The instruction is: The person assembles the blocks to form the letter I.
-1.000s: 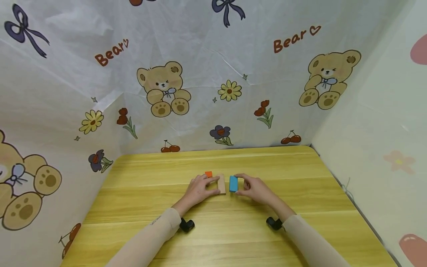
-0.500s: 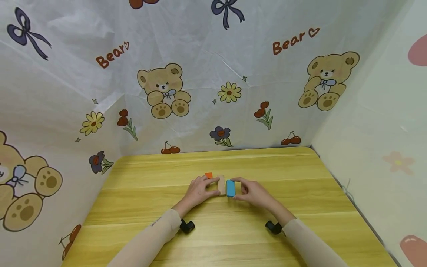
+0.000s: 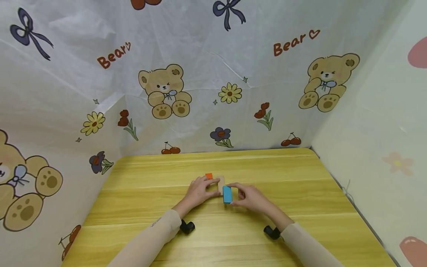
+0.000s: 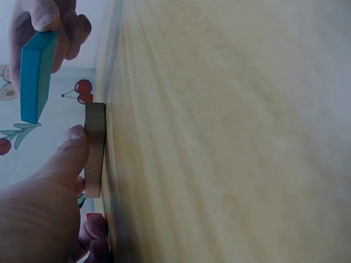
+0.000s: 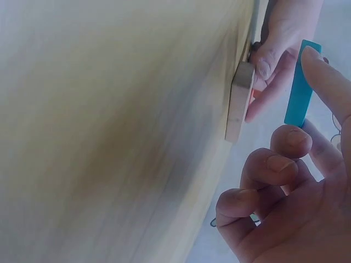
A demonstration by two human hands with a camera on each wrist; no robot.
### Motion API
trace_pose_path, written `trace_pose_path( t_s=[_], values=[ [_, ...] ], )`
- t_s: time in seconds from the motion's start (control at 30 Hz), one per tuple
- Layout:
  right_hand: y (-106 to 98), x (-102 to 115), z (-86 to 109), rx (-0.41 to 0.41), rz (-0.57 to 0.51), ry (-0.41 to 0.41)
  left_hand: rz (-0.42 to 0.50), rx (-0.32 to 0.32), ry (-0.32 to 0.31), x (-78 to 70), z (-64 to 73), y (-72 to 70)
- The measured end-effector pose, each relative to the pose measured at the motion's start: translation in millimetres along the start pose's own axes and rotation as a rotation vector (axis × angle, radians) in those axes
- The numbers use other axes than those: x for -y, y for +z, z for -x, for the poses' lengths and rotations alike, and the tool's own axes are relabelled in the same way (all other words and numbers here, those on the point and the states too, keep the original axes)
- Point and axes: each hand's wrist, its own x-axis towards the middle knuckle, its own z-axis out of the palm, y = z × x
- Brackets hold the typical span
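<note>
A bare wooden block [image 3: 221,182] lies flat on the table, and my left hand [image 3: 199,191] holds it between thumb and forefinger. My right hand [image 3: 251,200] pinches a blue block [image 3: 227,195] by its two ends with thumb and forefinger. In the left wrist view the blue block [image 4: 37,76] is off the table, apart from the wooden block [image 4: 95,153]. From the head it overlaps the wooden block's near right corner. Just beyond the left fingers sits a small orange block [image 3: 208,175], partly hidden by them.
The wood-grained table [image 3: 267,167] ends at a printed cloth [image 3: 200,111] behind and on both sides. A black wrist camera [image 3: 187,227] sits under the left wrist, and another black camera [image 3: 272,233] under the right.
My right hand has carried the blue block left and toward me, from beside the wooden block to over its near right corner. The left hand and wooden block have stayed put.
</note>
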Motion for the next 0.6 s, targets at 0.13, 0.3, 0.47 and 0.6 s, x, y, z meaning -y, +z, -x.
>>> trace_pose_path(
  t_s=[0.13,0.3,0.47,0.6],
  values=[
    [3,2,1.2,0.002,0.003,0.007,-0.001,-0.009,0.01,0.2,0.8,0.1],
    [6,4,2.5,-0.001,0.005,0.002,0.003,-0.01,0.013,-0.4,0.9,-0.4],
    [9,4,3.7,0.002,0.023,0.007,0.007,-0.009,0.009,-1.1,0.4,-0.9],
    [11,3,5.0,0.008,0.022,0.003,0.009,-0.005,0.002,-1.4,0.7,-0.6]
  ],
)
